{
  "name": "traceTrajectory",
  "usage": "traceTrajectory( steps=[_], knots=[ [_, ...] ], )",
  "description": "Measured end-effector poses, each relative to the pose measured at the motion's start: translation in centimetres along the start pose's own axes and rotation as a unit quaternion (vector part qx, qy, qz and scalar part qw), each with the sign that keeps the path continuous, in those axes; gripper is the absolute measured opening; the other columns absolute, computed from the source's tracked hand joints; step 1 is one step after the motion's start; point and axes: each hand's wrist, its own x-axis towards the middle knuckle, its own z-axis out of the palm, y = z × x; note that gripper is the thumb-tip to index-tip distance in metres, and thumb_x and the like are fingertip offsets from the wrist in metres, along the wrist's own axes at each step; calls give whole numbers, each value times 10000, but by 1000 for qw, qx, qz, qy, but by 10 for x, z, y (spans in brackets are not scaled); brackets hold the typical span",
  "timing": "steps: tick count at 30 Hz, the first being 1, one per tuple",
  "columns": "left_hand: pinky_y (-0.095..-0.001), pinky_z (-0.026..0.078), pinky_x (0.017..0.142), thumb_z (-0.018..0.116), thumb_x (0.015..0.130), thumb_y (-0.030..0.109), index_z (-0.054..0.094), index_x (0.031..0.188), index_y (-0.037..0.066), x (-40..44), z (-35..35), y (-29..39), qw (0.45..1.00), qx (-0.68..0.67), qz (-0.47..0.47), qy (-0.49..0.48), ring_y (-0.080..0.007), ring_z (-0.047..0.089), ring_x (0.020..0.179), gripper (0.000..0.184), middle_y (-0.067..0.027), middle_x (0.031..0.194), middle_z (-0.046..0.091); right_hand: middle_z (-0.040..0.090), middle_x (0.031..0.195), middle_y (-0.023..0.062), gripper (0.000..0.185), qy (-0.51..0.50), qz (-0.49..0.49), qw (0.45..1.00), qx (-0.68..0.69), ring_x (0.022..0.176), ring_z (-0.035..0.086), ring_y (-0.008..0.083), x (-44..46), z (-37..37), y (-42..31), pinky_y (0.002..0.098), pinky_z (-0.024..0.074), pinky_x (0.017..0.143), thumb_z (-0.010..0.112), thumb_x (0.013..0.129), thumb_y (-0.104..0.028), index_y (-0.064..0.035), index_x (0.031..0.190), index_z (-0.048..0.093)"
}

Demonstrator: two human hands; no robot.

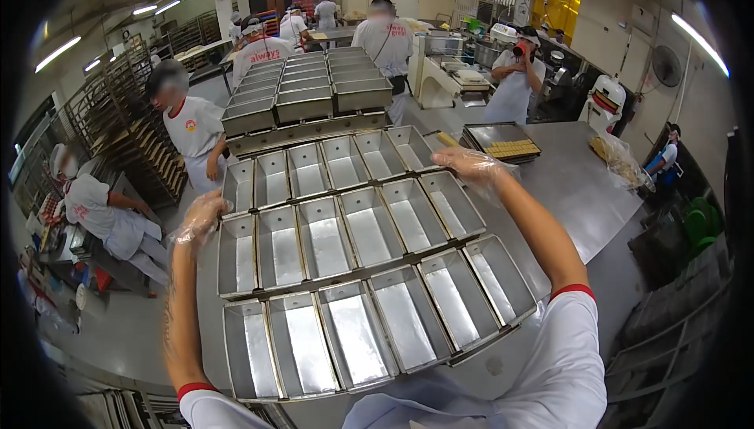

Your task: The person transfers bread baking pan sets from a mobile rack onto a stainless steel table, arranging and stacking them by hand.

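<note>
Left: your left hand (pixel 206 215), film-gloved, fingers curled on the left end of the far pan row (pixel 326 168). Centre: three six-pan rows at the metal table (pixel 577 186), bare inside; middle row (pixel 363 229) and near row (pixel 357 339) seem set, the far one not yet released, with more stacked pans (pixel 305 103) behind. Right: your right hand (pixel 471 164), likewise gloved, gripping the far row's right end, beside a dark tray (pixel 493 132).
</note>
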Motion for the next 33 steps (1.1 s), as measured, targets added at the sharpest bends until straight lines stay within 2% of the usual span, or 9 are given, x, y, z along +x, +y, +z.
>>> traceTrajectory(
  steps=[10,15,19,20,22,24,27,31,33],
  knots=[
    [-390,418,1034,594,929,472,425,1450,85,-70,-23,-11,991,-123,-50,-8,-267,486,1285,671,-147,1486,420,520,1402,144,811,-51,-52,996,51,1288,492,293,-54,-53,26,422,422,1037,516,907,-649,-14,1408,453],
    [-411,348,1129,439,1010,449,273,1520,110,-213,-37,-104,936,-322,80,120,-323,380,1385,634,-186,1540,313,519,1398,157,657,162,-165,944,234,1255,532,281,-211,-75,113,415,456,1009,460,991,-515,-27,1429,427],
    [-421,311,1136,409,999,516,328,1489,77,-395,22,-302,891,-432,63,125,-275,386,1372,663,-132,1501,386,575,1317,114,576,314,-128,711,616,1146,587,249,-345,45,286,402,444,1038,414,1024,-447,-88,1473,371],
    [-414,501,879,511,947,518,582,1215,73,-441,66,-339,784,-476,-117,381,-272,612,1038,525,-136,1132,627,589,1266,89,553,301,-144,649,684,1156,570,239,-378,100,348,399,452,1021,426,1020,-434,-108,1465,387],
    [-412,504,830,499,956,501,592,1175,67,-542,149,-352,785,-445,-281,328,-272,617,988,495,-135,1066,626,546,1333,87,543,185,-212,531,800,1221,511,236,-448,230,455,405,443,1025,440,1004,-466,-128,1429,440],
    [-410,507,781,487,965,484,603,1135,60,-612,220,-353,774,-446,-362,264,-271,621,939,471,-134,1001,625,621,924,35,363,346,99,514,778,889,590,234,-501,333,500,386,494,832,433,1001,-428,-150,1159,604],
    [-408,512,707,469,978,458,619,1075,51,-695,285,-347,760,-448,-409,232,-271,627,865,444,-133,902,624,661,881,74,366,198,162,481,838,861,632,283,-540,396,490,419,508,842,502,980,-421,-114,1139,622],
    [-404,518,609,446,996,423,641,995,38,-774,303,-364,742,-601,-254,155,-270,636,766,431,-131,772,622,675,949,101,419,26,230,714,661,961,648,316,-512,390,479,459,507,930,593,935,-433,-89,1170,629],
    [-386,459,544,508,945,433,642,807,61,-793,299,-363,876,-232,-365,215,-215,559,629,418,-81,627,545,668,996,113,400,8,180,750,637,963,651,292,-507,376,470,451,513,906,631,916,-406,-83,1150,624]
  ],
)
